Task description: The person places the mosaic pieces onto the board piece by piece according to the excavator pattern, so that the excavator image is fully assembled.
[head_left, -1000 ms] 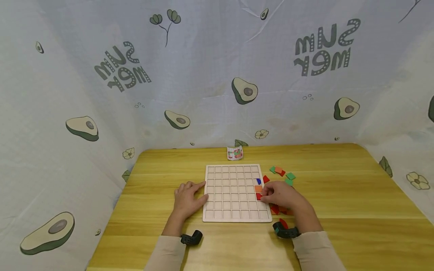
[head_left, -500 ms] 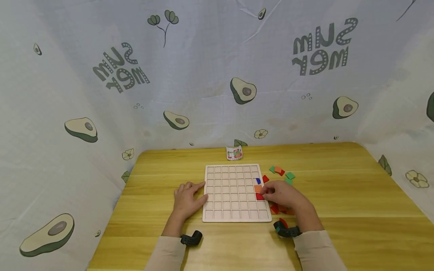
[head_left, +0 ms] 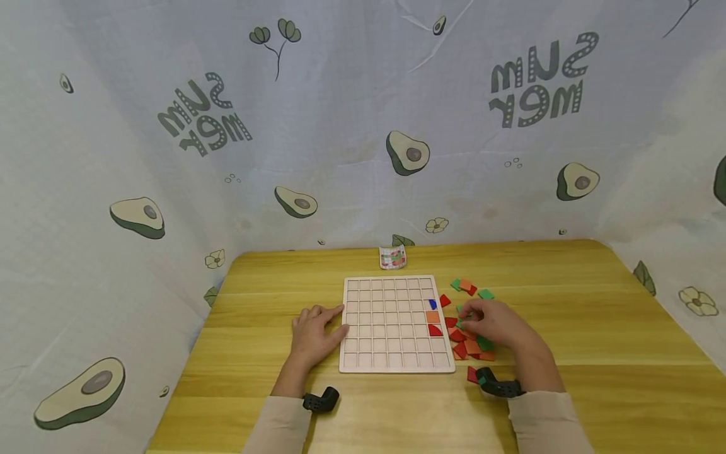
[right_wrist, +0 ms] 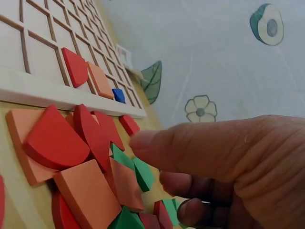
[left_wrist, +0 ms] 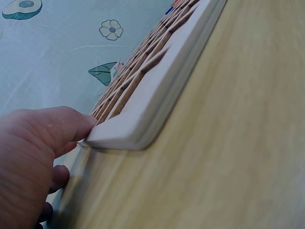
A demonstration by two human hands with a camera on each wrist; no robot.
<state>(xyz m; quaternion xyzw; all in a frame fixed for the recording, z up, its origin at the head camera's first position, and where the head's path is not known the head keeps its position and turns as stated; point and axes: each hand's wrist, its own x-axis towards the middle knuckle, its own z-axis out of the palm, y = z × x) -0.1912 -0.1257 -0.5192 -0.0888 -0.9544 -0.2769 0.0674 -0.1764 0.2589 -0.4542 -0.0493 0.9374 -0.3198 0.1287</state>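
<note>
A pale wooden grid board (head_left: 397,370) lies on the table. My left hand (head_left: 314,334) rests at its left side, thumb and index finger stretched to the rim; in the left wrist view the thumb (left_wrist: 66,125) touches the board's corner area. Along the board's right column sit a blue piece (head_left: 433,304), an orange square (head_left: 433,316) and a red round-edged piece (head_left: 434,330). Right of the board, my right hand (head_left: 499,323) hovers over loose pieces, fingers loosely bent. Its thumb (right_wrist: 176,148) shows nothing held, close above green pieces (right_wrist: 143,174).
Several red, orange and green pieces (right_wrist: 88,193) overlap in a pile beside the board's right edge. More lie farther back, among them a green square (head_left: 486,294). A small printed pattern card (head_left: 392,257) stands behind the board. A printed cloth (head_left: 351,126) hangs behind the table.
My right hand has let go of the red piece in the board's right column and moved right, over the loose pieces. My left hand has stayed at the board's edge.
</note>
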